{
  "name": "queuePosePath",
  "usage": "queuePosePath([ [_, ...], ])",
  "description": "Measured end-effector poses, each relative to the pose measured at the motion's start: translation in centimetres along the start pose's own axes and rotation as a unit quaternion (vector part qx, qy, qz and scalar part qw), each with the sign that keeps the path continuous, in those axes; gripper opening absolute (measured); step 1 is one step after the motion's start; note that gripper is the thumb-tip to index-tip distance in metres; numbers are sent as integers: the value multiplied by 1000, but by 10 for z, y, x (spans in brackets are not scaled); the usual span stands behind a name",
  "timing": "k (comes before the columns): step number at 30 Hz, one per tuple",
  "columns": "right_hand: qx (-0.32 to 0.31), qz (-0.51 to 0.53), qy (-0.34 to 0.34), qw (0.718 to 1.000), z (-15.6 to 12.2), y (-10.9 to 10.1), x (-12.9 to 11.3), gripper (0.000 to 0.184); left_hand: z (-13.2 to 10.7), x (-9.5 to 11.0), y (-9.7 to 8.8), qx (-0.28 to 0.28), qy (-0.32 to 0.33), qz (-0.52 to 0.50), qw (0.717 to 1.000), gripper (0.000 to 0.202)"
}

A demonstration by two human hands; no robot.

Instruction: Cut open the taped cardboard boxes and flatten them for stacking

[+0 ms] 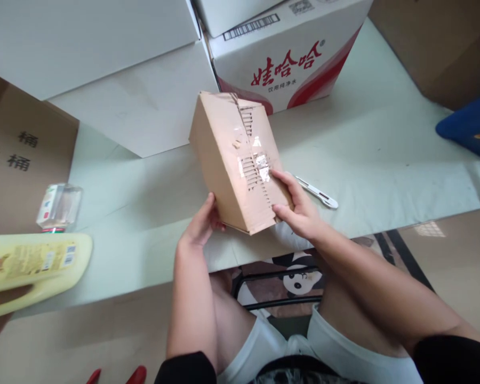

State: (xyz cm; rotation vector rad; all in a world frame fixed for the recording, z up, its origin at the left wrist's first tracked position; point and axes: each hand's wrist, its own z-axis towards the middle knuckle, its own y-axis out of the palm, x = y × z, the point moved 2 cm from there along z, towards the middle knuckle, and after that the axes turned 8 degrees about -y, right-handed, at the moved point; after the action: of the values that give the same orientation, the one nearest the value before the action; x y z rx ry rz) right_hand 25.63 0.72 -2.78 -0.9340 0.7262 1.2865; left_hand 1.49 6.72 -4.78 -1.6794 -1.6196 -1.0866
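Observation:
I hold a small brown cardboard box tilted above the near edge of a pale table. Its top face is torn, with scraps of tape along the seam. My left hand grips the box's lower left side, thumb on the near corner. My right hand holds the lower right corner, thumb on the torn face and fingers curled under. A white utility knife lies on the table just right of my right hand.
A white carton with red characters and large white boxes stand behind. A brown carton sits left, with a clear small container and a yellow bottle. A blue object lies right.

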Motion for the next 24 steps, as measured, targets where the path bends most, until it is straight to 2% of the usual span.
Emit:
queuePosePath([
  [2,25,26,13,999,1,-7,1,51,-7,-6,-4,-106,-155,63,980,73],
  [3,35,31,23,999,1,-10,2,47,-10,-7,-7,-135,-198,95,966,74],
  [4,42,30,35,998,1,-12,2,44,-11,-8,-12,-135,-202,120,963,71],
  [6,48,25,53,997,2,-13,3,39,-9,-6,-20,-78,-147,141,976,62],
  [8,41,30,53,997,2,-10,2,35,-4,0,-27,45,-36,100,993,58],
  [10,9,48,35,998,1,-3,1,34,-1,6,-31,156,104,26,982,63],
  [11,-14,57,24,998,0,2,1,33,0,10,-32,180,173,-5,968,66],
  [14,-88,72,-7,994,-5,14,0,34,4,16,-37,155,339,-28,928,66],
  [16,-116,75,-19,990,-8,18,1,36,7,18,-44,129,403,-14,906,60],
  [19,-137,76,-28,987,-8,21,2,38,10,18,-53,126,447,30,885,60],
  [22,-137,68,-35,988,-6,22,2,39,9,19,-53,137,452,103,875,70],
  [24,-130,61,-40,989,-5,23,1,37,10,18,-51,126,441,133,879,71],
])
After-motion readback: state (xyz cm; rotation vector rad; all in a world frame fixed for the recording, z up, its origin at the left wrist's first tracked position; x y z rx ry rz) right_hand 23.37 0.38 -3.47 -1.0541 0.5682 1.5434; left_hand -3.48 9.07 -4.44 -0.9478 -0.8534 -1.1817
